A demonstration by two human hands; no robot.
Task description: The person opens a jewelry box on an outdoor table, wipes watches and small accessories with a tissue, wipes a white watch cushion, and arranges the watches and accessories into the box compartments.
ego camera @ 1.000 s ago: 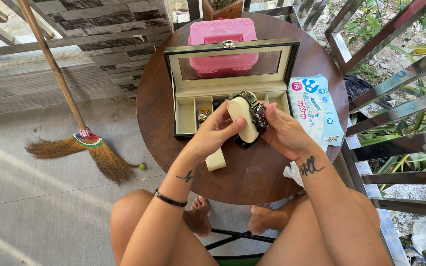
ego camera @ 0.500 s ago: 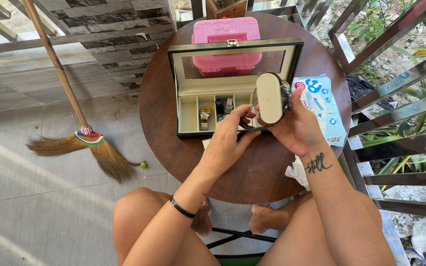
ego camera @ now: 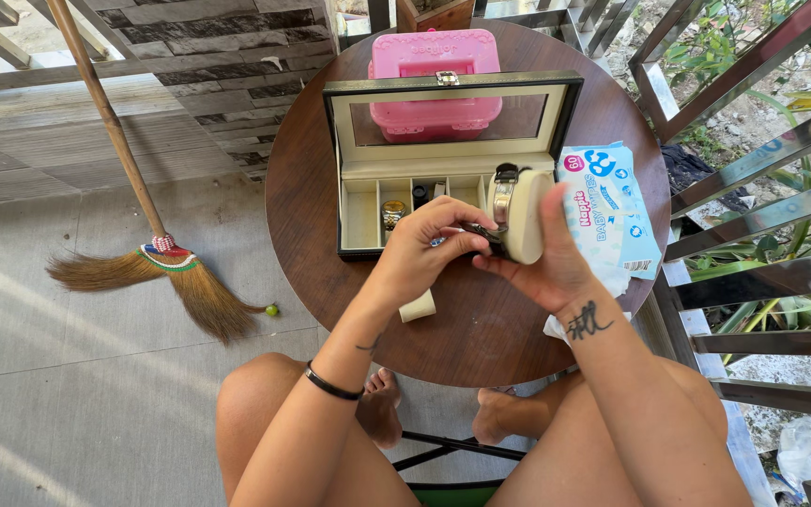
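since a moment ago we have turned the cream pillow [ego camera: 524,214] more upright and brought our left hand [ego camera: 421,253] up to the watch [ego camera: 502,191] wrapped on it. our right hand [ego camera: 556,263] grips the pillow, fingers curled round it, above the round brown table [ego camera: 481,333]. our left fingers pinch the watch strap. just behind is the open watch box [ego camera: 443,141], then a pink case [ego camera: 436,58]. blue wipes [ego camera: 612,207] lie beside us.

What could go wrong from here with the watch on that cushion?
1. The right hand holds the cream cushion in the air above the round table; the left hand tugs at the watch strap, so the cushion may slip and fall.
2. The open watch box lies just behind; a jolt might knock it.
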